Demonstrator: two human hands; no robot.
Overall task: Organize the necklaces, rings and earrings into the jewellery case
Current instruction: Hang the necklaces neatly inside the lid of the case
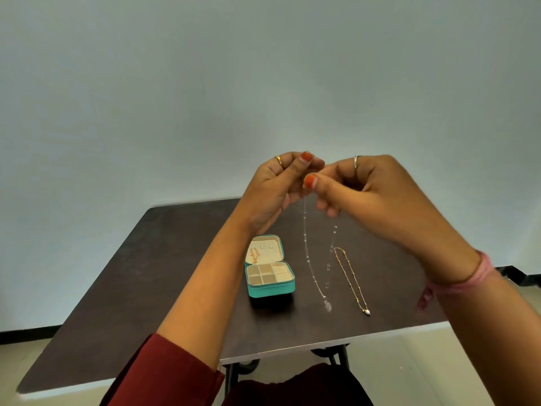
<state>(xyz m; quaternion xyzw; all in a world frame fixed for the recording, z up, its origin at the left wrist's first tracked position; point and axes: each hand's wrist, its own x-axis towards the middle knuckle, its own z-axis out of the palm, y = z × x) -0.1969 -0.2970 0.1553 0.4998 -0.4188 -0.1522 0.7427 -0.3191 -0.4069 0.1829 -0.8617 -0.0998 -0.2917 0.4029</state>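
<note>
Plain grey wall (263, 83) fills the upper view; below it stands a dark folding table (146, 273) on a pale floor.

Left side: the left hand (275, 189) is raised above the table, thumb and forefinger pinched at the top of a fine silver necklace (306, 244). A gold ring is worn on one finger. A dark red sleeve (164, 373) covers the forearm near the elbow.

Centre: the teal jewellery case (270, 288) sits open on the table, lid tipped back. A gold chain (254, 256) already lies against the lid lining, and two small pale items, apparently earrings, sit just above it. The divided tray below appears unfilled; detail is too small to confirm.

Centre-right: the silver necklace hangs from both hands in two strands, its pendant end low near the table surface, just right of the case.

Right side: the right hand (360, 186) pinches the same necklace top, fingertips touching the left hand's. A second gold necklace (351, 279) with a pearl drop lies stretched on the table, apart from the case.

Assessment: the necklace step is in hand, probably working the clasp. The next move calls for carrying the chain leftward to the lid without tangling the strands.
</note>
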